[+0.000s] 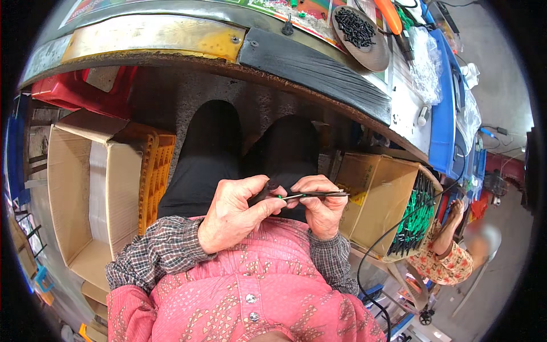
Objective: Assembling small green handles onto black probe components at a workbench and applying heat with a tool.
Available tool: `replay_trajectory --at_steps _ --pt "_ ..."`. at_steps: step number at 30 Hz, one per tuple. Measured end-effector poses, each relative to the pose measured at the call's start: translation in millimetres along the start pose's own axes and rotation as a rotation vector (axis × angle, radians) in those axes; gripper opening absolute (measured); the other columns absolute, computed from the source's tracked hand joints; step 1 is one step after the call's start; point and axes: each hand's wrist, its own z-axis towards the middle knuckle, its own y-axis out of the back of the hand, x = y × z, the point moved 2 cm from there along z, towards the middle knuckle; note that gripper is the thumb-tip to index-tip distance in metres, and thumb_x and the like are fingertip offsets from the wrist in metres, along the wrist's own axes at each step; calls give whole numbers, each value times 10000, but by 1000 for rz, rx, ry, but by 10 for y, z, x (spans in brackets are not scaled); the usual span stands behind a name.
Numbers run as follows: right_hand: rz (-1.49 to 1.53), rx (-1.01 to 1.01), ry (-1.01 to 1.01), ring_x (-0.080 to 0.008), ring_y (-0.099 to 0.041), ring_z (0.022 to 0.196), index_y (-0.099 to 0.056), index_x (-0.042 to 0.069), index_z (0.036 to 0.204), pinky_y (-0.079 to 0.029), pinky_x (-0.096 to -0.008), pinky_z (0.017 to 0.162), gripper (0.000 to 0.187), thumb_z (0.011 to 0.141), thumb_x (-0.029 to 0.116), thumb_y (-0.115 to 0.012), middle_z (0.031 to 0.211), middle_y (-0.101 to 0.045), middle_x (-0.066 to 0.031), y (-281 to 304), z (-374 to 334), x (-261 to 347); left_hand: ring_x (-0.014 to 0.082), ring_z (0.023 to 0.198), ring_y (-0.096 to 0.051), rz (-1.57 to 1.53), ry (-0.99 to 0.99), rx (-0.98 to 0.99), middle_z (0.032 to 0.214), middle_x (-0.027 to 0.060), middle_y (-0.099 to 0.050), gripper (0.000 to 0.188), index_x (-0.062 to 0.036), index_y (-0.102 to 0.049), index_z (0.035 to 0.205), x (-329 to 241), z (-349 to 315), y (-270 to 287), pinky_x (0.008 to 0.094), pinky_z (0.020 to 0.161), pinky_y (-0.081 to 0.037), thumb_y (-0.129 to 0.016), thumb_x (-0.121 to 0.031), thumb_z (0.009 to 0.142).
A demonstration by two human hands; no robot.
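Note:
Above my lap, both hands are closed on a slim, dark, pointed piece (325,194) with small green spots. My left hand (231,210) pinches its left end between thumb and fingers, next to another dark bit partly hidden by the fingers. My right hand (322,208) grips the middle, thumb below and fingers above, with the thin tips sticking out to the right. The exact kind of piece is too small to make out. A cardboard box (367,185) at my right holds many similar-looking black and green pieces (420,211).
On the workbench (313,71) ahead, a dish (376,58) holds small black parts (356,28), with an orange-handled tool (390,16) nearby. An open carton (71,188) and orange crate (156,176) stand left. A black cable (393,228) hangs right; another person (444,256) is beyond.

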Motion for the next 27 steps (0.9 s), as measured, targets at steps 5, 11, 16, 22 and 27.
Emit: replay_trajectory --at_steps 5,11,16,22,27 --pt "-107 35 42 -228 -656 814 -657 -75 915 -592 -323 668 133 803 -15 -693 961 -635 -199 -5 13 64 14 516 -489 96 -36 6 730 21 -646 124 22 -651 980 -35 4 12 189 454 -386 -628 -56 888" --pt "-149 76 3 -213 -661 774 -651 -77 919 -572 -303 660 116 816 -28 -674 932 -639 -183 -26 28 125 13 535 -503 211 -95 7 678 26 -630 118 19 -659 959 -134 -18 4 198 476 -401 -649 -59 872" --pt "-80 114 -115 -201 -654 713 -636 -86 934 -552 -297 638 115 834 -30 -648 912 -635 -161 -48 48 169 145 582 -602 478 -430 -29 716 86 -644 184 -1 -665 964 -73 -3 16 270 524 -473 -701 -31 787" --pt "17 114 -310 -173 -636 656 -624 -68 955 -535 -281 625 122 852 -5 -644 852 -634 -111 -63 54 171 277 702 -644 695 -602 12 781 103 -636 275 -32 -666 956 -69 -28 38 338 583 -520 -709 10 687" --pt "33 88 -507 -150 -625 624 -617 -63 929 -520 -253 570 109 872 27 -639 816 -632 -89 -117 68 217 278 673 -625 769 -746 72 761 107 -574 240 -4 -623 941 -42 -38 73 356 563 -517 -628 -1 701"
